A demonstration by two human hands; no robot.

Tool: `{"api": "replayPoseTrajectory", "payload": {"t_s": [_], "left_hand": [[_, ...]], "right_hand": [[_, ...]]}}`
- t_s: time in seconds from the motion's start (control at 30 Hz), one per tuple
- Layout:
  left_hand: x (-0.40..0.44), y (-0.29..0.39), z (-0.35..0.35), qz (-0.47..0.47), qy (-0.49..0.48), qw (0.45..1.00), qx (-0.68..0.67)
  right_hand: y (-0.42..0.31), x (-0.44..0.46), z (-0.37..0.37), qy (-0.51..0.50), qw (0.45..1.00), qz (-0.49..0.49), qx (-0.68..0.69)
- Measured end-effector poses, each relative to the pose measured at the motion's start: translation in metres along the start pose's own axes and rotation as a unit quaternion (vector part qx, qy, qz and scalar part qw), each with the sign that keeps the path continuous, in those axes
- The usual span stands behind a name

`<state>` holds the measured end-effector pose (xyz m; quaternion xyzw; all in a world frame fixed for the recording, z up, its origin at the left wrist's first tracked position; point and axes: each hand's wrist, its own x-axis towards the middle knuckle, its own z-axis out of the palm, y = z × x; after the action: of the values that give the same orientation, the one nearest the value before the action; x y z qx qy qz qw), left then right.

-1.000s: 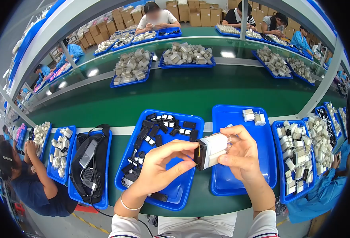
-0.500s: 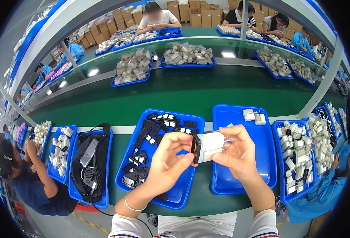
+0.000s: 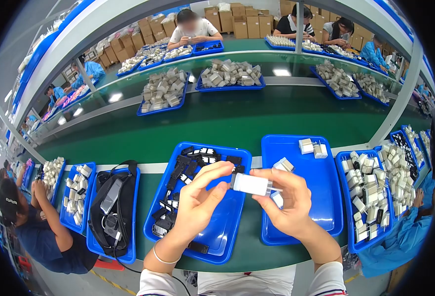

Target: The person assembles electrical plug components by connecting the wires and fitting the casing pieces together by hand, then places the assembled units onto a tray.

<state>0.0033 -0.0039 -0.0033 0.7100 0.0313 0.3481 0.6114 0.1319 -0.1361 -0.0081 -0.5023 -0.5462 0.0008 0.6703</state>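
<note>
The right hand (image 3: 291,207) pinches a white plug (image 3: 250,184); whether the left hand (image 3: 198,203) grips it, I can't tell. A slack pinch could drop it.

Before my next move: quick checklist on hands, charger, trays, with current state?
1. Charger held by right hand: ok, between thumb and fingers.
2. Left hand off the charger: cannot tell, fingertips are right by its end.
3. Prongs facing away from right hand: not ok, they point toward it.
4. Black parts available in left tray: ok, many there.
5. Chargers in right tray all together: not ok, loose charger lies apart from the far pair.
</note>
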Motion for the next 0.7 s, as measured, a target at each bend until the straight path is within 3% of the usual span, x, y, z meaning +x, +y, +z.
{"api": "replayPoseTrajectory", "payload": {"t_s": [0.1, 0.27, 0.4, 0.5, 0.7], "left_hand": [[-0.004, 0.020, 0.006, -0.147, 0.043, 0.975, -0.163], [-0.009, 0.011, 0.003, -0.026, -0.030, 0.992, -0.117], [-0.008, 0.012, 0.006, 0.009, 0.035, 0.989, -0.140], [-0.009, 0.005, 0.005, 0.035, 0.057, 0.988, -0.142], [-0.012, -0.002, 0.014, 0.023, 0.076, 0.988, -0.132]], "right_hand": [[0.012, 0.006, -0.008, -0.050, 0.970, -0.209, -0.117], [0.012, 0.001, -0.010, -0.075, 0.911, -0.344, -0.217], [0.012, 0.002, -0.002, -0.034, 0.948, -0.269, -0.165], [0.007, 0.002, 0.004, 0.001, 0.985, -0.171, -0.031], [0.009, 0.002, -0.003, -0.010, 0.990, -0.135, -0.030]]}}
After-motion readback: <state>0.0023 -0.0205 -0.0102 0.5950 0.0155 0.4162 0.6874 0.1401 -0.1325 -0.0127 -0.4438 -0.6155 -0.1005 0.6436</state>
